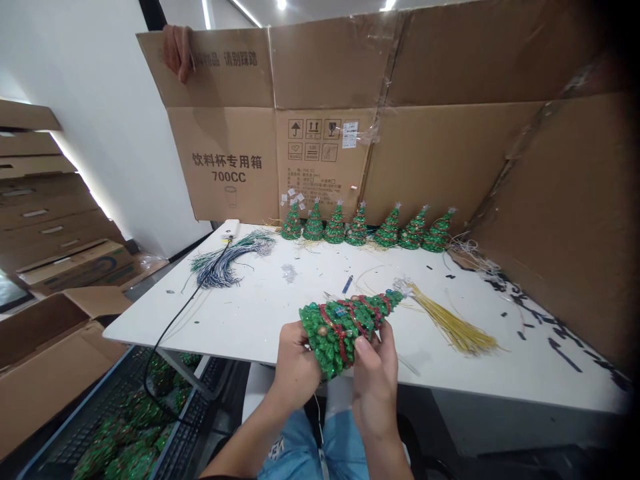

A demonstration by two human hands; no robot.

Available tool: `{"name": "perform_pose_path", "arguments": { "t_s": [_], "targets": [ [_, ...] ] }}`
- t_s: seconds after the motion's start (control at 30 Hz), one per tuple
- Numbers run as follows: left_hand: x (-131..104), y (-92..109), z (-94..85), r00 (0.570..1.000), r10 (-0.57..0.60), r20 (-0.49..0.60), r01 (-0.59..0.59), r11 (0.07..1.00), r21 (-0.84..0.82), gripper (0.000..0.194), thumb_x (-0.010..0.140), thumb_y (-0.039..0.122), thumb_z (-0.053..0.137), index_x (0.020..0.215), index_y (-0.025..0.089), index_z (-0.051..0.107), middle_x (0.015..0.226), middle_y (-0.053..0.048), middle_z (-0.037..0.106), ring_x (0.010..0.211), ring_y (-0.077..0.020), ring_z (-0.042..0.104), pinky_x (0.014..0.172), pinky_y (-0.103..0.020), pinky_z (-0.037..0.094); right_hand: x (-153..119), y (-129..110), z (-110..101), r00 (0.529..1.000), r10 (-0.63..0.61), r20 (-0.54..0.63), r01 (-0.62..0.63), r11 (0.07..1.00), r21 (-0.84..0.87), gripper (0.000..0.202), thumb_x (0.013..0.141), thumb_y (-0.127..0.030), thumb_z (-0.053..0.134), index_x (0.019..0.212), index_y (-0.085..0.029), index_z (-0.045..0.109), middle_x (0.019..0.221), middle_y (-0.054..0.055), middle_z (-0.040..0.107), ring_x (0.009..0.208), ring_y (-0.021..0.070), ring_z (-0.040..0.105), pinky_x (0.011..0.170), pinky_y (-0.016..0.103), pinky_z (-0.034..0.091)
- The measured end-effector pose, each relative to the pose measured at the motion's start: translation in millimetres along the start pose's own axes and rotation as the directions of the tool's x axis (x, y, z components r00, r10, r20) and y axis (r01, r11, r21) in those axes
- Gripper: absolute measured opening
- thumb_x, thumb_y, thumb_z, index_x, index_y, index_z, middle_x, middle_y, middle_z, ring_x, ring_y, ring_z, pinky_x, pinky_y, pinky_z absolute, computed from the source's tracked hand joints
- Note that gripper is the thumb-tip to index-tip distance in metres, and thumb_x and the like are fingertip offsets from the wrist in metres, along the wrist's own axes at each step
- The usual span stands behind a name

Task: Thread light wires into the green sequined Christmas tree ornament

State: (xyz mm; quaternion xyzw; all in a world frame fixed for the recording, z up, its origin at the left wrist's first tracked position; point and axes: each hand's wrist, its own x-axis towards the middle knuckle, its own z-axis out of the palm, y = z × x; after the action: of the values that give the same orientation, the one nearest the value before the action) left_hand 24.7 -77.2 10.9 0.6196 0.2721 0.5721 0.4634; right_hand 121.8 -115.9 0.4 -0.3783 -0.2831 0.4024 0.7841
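A small green tinsel Christmas tree [345, 330] with red garland and little baubles lies tilted on its side above the table's front edge, its tip pointing right. My left hand [299, 367] is closed at the base of the tree, its fingertips hidden by the tree. My right hand [376, 373] grips its near side, with the thumb pressed on the green tinsel. A thin pale wire or cord hangs below the base between my hands. Just past the tip lies a bundle of gold wires [453, 317] with silvery ends.
Several finished-looking little trees [357, 227] stand along the back against a cardboard wall [325, 80]. Dark blue and green wires [220, 263] lie left on the white table [280, 313], near a blue pen-like object [347, 285]. Black scraps [540, 313] litter the right. A crate [115, 387] holds more trees.
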Motion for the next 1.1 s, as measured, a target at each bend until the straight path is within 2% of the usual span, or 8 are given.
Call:
{"name": "perform_pose_path", "arguments": {
  "t_s": [0.17, 0.33, 0.5, 0.77, 0.87, 1.1],
  "targets": [
    [-1, -4, -2.8, 0.997, 0.074, -0.028, -0.073, 0.997, 0.032, 0.027, 0.091, 0.04, 0.073, 0.081, 0.017, 0.082, 0.078, -0.004, 0.078, 0.067, -0.0164, 0.065, 0.065, -0.026, 0.05, 0, 3, -3, 0.999, -0.017, 0.031, 0.016, 1.0, 0.009, 0.065, 0.082, -0.039, 0.079, 0.142, -0.029, 0.057, 0.128, 0.008, 0.07, 0.12, 0.0302, 0.065, 0.11, 0.049, 0.045],
    [-3, -2, -4.2, 0.985, 0.173, 0.002, -0.173, 0.983, 0.064, 0.038, 0.096, 0.048, 0.065, 0.081, 0.018, 0.082, 0.074, -0.005, 0.076, 0.063, -0.016, 0.063, 0.063, -0.026, 0.048, 1, 3, -4, 0.999, -0.022, 0.023, 0.021, 0.998, 0.052, 0.06, 0.085, -0.039, 0.077, 0.142, -0.03, 0.058, 0.132, 0.006, 0.069, 0.129, 0.0302, 0.061, 0.117, 0.05, 0.039],
    [-4, -2, -5.7, 0.968, 0.246, 0.044, -0.249, 0.964, 0.092, 0.029, 0.095, 0.04, 0.068, 0.081, 0.019, 0.082, 0.076, -0.005, 0.077, 0.064, -0.0164, 0.064, 0.065, -0.027, 0.049, 3, 3, -7, 0.999, -0.021, 0.046, 0.019, 0.998, 0.057, 0.059, 0.085, -0.04, 0.077, 0.14, -0.029, 0.06, 0.127, 0.007, 0.071, 0.123, 0.0312, 0.065, 0.113, 0.051, 0.043],
    [-4, -6, -5.0, 0.965, 0.262, -0.025, -0.256, 0.958, 0.128, 0.027, 0.094, 0.036, 0.069, 0.076, 0.019, 0.08, 0.068, -0.003, 0.072, 0.06, -0.014, 0.058, 0.062, -0.025, 0.046, 4, 7, -7, 0.998, -0.059, 0.01, 0.058, 0.998, 0.021, 0.057, 0.084, -0.04, 0.077, 0.138, -0.028, 0.062, 0.124, 0.007, 0.072, 0.116, 0.0299, 0.067, 0.108, 0.049, 0.045],
    [-4, -5, -4.0, 0.967, 0.253, -0.037, -0.245, 0.959, 0.14, 0.022, 0.09, 0.034, 0.074, 0.076, 0.019, 0.08, 0.066, -0.002, 0.071, 0.059, -0.0133, 0.056, 0.061, -0.024, 0.045, 3, 8, -7, 0.998, -0.067, 0.006, 0.067, 0.997, 0.024, 0.062, 0.084, -0.04, 0.076, 0.142, -0.029, 0.058, 0.127, 0.007, 0.07, 0.122, 0.0304, 0.064, 0.111, 0.049, 0.042],
    [-3, -5, -4.6, 0.967, 0.251, -0.041, -0.243, 0.96, 0.142, 0.03, 0.093, 0.039, 0.07, 0.073, 0.018, 0.08, 0.064, -0.002, 0.07, 0.058, -0.0135, 0.055, 0.059, -0.025, 0.044, 4, 12, -10, 0.997, -0.073, 0.04, 0.072, 0.997, 0.023, 0.058, 0.086, -0.039, 0.074, 0.141, -0.032, 0.058, 0.128, 0.006, 0.07, 0.119, 0.028, 0.065, 0.108, 0.048, 0.046]
  ]
}}
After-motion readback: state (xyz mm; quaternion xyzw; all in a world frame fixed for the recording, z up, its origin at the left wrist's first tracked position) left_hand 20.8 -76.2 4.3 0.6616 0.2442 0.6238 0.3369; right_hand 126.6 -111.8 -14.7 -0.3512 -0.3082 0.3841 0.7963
